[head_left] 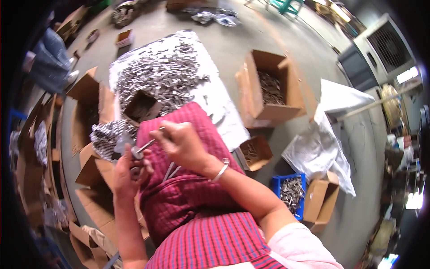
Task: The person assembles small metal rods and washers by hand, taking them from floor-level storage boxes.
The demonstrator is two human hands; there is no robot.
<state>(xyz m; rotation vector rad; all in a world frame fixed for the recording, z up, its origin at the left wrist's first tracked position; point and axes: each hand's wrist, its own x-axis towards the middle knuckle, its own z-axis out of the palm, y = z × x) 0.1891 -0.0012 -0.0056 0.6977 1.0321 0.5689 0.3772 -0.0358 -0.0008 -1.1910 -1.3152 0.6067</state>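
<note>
OK, nearest me the left hand's fingers are closed around a round metal piece, a second rounded piece tucked lower in the same grip, and the right hand's fingers pinch a thin metal rod whose tip meets or nearly meets the round piece. I'd guess all hard, stiff, slippery if oily, rod light, round piece heavier: take the rod mid-shaft, the piece by its rim. Beyond the loose rods on the red cloth, small metal parts cover a white sheet.

Metal pieces on sheet
</note>
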